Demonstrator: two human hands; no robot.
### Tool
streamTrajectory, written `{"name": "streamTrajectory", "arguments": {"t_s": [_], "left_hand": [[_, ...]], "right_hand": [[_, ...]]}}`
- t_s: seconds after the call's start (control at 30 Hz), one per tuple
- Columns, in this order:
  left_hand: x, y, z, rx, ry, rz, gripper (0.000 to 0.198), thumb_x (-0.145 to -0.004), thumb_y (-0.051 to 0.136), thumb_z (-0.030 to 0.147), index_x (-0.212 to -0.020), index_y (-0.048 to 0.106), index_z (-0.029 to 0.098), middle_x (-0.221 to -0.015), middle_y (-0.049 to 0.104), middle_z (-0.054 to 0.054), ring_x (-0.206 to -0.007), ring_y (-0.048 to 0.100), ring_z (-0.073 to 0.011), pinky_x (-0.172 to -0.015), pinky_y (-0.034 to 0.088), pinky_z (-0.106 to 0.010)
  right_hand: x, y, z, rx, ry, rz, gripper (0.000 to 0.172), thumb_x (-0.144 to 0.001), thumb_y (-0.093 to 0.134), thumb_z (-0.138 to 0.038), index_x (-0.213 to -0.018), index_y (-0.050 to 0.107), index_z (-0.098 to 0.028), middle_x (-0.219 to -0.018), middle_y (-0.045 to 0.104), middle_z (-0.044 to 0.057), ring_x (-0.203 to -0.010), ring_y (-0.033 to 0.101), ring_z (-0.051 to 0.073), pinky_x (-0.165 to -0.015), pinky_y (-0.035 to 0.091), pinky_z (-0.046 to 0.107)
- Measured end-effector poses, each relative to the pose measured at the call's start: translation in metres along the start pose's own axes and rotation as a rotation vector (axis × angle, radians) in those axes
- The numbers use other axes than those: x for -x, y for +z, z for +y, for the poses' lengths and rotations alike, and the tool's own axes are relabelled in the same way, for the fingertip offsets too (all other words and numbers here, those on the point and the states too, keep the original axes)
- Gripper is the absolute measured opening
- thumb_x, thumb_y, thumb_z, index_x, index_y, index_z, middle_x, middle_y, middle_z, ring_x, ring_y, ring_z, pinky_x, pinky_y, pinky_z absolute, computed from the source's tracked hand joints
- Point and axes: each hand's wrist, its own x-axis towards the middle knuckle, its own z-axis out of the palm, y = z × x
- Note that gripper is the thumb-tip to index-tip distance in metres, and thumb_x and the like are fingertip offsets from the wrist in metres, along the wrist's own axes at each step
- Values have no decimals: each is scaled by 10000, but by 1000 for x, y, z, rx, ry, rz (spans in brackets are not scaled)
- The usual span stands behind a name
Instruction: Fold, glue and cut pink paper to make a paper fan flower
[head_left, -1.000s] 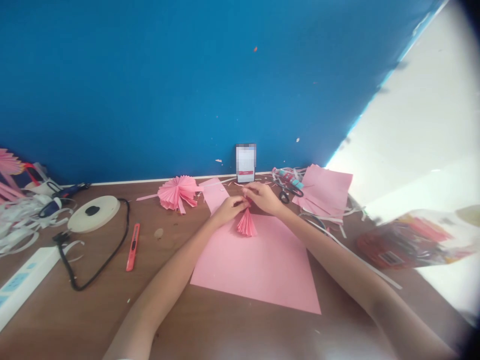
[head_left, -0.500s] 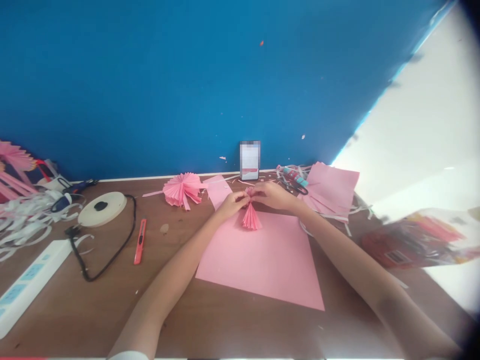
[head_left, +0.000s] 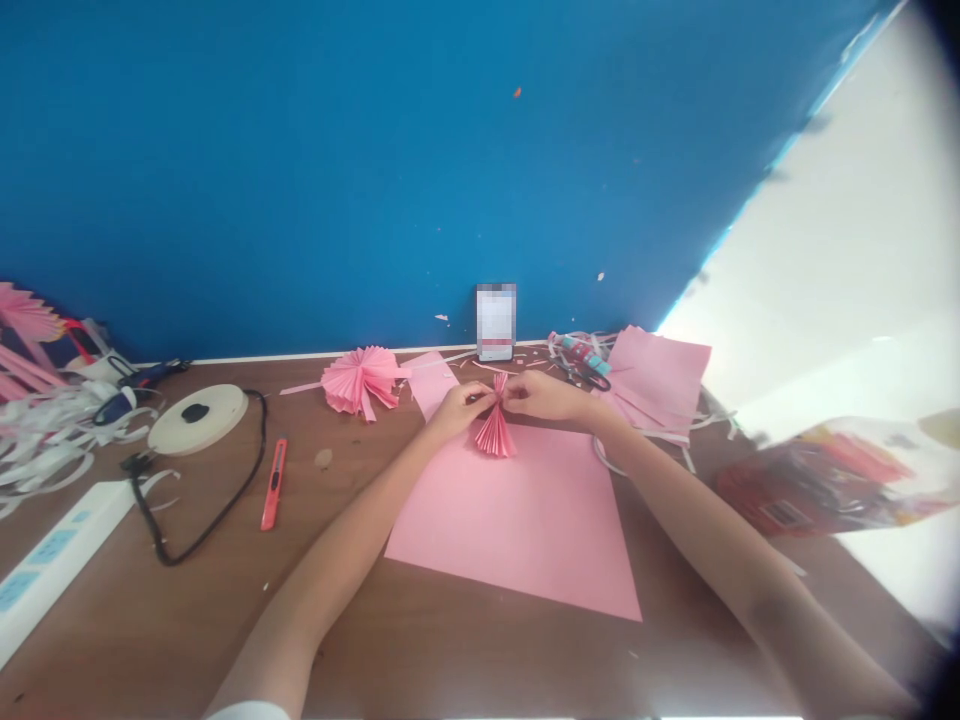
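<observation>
One pleated paper (head_left: 495, 440) points lengthwise wallward, left hand's grip (head_left: 459, 408) and right hand's grip (head_left: 546, 397) pinching its waist.

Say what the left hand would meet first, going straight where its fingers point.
Likely the pleated pink paper that the left hand pinches, then the right hand; exact depth is unclear.

Bright light, strongest at right, where the white surface (head_left: 825, 240) nearly washes out; pale glare on the near tabletop (head_left: 465, 655), the plastic packet (head_left: 814, 480) blurred, the phone screen (head_left: 496, 325) pixelated (coarse squares), dark vignetting at the right corners
</observation>
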Motion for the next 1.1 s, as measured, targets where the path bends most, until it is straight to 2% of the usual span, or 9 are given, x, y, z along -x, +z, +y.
{"name": "streamTrajectory", "arguments": {"t_s": [0.1, 0.33, 0.6, 0.87, 1.1], "left_hand": [[1, 0, 2, -5, 10, 4, 294, -820, 571, 403, -886, 686, 141, -938, 666, -82, -899, 591, -183, -832, 437, -303], [0, -1, 3, 71, -8, -32, 283, -815, 582, 383, -884, 684, 129, -931, 671, -85, -874, 602, -180, -807, 454, -305], [-2, -1, -3, 69, -15, -13, 272, -797, 606, 360, -931, 663, 131, -938, 666, -85, -858, 601, -173, -798, 454, -303], [-1, -1, 1, 43, -11, -5, 260, -803, 595, 358, -918, 667, 136, -946, 663, -81, -873, 600, -176, -814, 448, -311], [0, -1, 3, 19, -15, -22, 240, -803, 599, 335, -931, 661, 142, -963, 665, -85, -883, 603, -177, -812, 453, -306]], "right_hand": [[-1, 2, 1, -89, 80, -22, 168, -738, 476, -258, -634, 552, -150, -622, 487, -28, -602, 419, 104, -563, 286, 235], [-1, 8, -3, -122, 249, -40, 166, -690, 498, -270, -596, 559, -147, -582, 478, -25, -578, 416, 106, -545, 297, 240], [-3, 16, 2, -138, 276, -45, 155, -650, 540, -287, -603, 579, -145, -553, 483, -28, -558, 415, 100, -525, 294, 232], [-2, 19, 3, -103, 272, -87, 141, -652, 531, -274, -567, 518, -162, -516, 417, -41, -501, 352, 85, -472, 241, 239], [-1, 17, -3, -56, 229, -119, 133, -655, 519, -248, -557, 525, -157, -533, 447, -34, -513, 386, 88, -478, 263, 237]]}}
